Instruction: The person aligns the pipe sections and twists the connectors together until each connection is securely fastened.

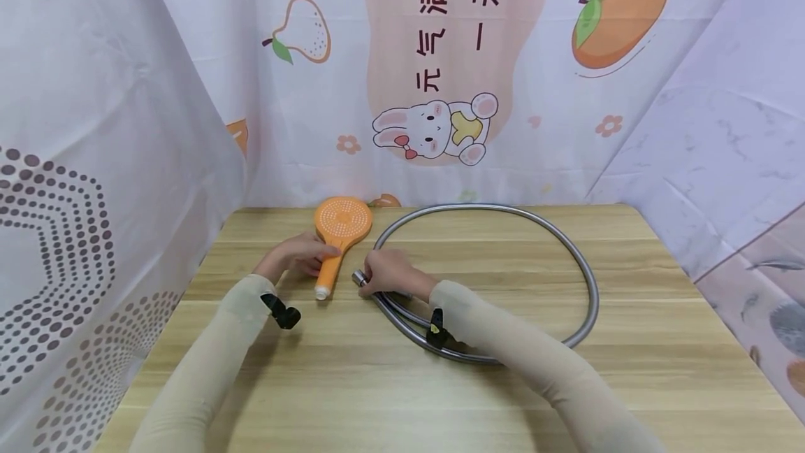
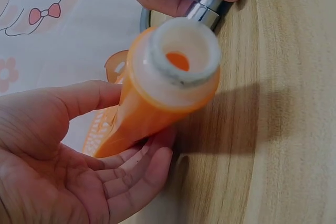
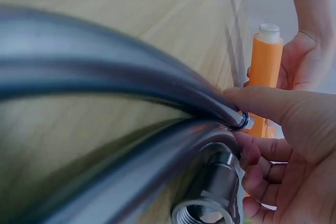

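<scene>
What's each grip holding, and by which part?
Left grip: the shower head, by its handle. Right grip: the hose, by one end, near its metal fitting.

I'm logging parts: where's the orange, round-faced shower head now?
In the head view, the orange, round-faced shower head is in the person's left hand, left of the looped grey metal hose.

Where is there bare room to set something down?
Bare tabletop lies inside the looped hose, right of it, and in front, between the left sleeve and right sleeve. It is crowded at the loop's left, where the left hand holds the shower head close to the hose end pinched by the right hand.
</scene>
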Demonstrator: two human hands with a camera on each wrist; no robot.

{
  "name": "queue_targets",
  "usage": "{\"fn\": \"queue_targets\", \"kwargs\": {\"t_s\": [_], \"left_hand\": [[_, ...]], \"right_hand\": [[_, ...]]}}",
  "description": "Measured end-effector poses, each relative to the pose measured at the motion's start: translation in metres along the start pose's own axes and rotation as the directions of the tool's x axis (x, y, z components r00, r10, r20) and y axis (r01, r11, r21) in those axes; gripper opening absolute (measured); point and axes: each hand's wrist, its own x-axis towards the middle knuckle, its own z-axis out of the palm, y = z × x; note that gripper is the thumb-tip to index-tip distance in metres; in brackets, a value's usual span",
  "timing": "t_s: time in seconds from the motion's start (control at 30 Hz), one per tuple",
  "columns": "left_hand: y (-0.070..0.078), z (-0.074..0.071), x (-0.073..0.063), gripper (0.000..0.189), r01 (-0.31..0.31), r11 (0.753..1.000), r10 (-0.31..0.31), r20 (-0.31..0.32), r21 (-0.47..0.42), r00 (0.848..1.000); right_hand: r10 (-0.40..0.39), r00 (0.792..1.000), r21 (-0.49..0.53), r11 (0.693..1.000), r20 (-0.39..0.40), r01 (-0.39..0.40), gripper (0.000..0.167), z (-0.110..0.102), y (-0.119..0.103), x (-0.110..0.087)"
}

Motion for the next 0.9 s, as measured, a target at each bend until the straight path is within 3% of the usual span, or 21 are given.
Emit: {"fn": "queue_targets", "kwargs": {"t_s": [0.17,0.3,0.47,0.6,0.73,0.9], "left_hand": [[-0.001,0.000,0.001,0.034,-0.014,1.000,0.014,0.002,-0.003,1.000],[-0.002,0.000,0.001,0.035,-0.016,1.000,0.016,0.006,-0.004,1.000],[-0.002,-0.001,0.000,0.037,-0.020,1.000,0.020,0.015,-0.013,1.000],[-0.003,-0.001,0.002,0.036,-0.016,0.999,0.017,0.029,-0.027,0.999],[-0.003,0.000,0.004,0.033,-0.019,0.999,0.020,0.043,-0.041,0.999],[0.001,0.001,0.004,0.036,-0.018,0.999,0.020,0.045,-0.048,0.999]], "right_hand": [[0.011,1.000,0.119,0.993,0.012,-0.012,0.042,0.000,0.003,0.000],[-0.028,0.999,0.277,0.961,0.043,0.015,0.031,-0.003,0.008,0.000],[-0.107,0.988,0.523,0.852,0.115,0.032,0.021,-0.011,0.015,-0.001],[-0.117,0.977,0.609,0.793,0.180,-0.018,0.017,-0.014,0.020,-0.001],[-0.083,0.960,0.699,0.703,0.269,-0.135,0.018,-0.018,0.024,-0.002],[-0.043,0.915,0.781,0.538,0.401,-0.317,0.030,-0.021,0.028,0.000]]}}
